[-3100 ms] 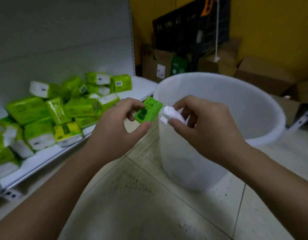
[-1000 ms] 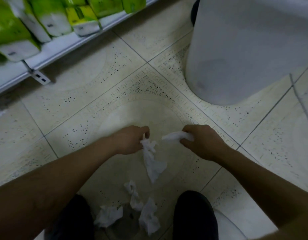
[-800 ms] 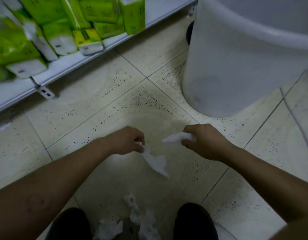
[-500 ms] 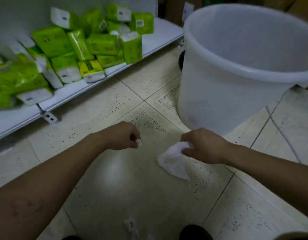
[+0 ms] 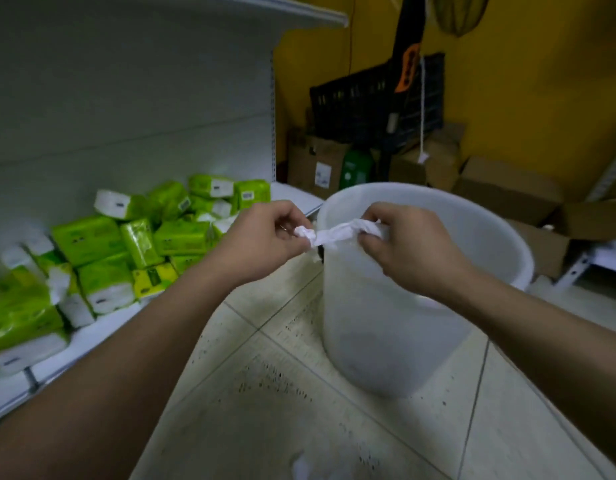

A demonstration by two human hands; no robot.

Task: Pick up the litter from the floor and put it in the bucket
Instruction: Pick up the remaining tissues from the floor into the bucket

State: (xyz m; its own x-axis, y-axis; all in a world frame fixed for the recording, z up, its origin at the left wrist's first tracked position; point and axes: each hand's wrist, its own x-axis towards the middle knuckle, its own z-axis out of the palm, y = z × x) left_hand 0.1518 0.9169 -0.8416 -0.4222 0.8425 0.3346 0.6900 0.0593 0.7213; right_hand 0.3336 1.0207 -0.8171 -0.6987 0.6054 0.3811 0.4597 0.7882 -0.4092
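— So, what do your hands hold?
— White tissue [image 5: 336, 233], stretched between them. My left hand [image 5: 265, 239] pinches a crumpled end; my right hand [image 5: 408, 247] curls round the other, just above the near rim of the bucket [image 5: 386, 341].
— What could go wrong?
— My left end hangs outside the rim. Released here, it could fall to the floor [image 5: 265, 393].
— Any writing?
— Labels on the green packs [image 5: 182, 237] left of my hands are too blurred to read.
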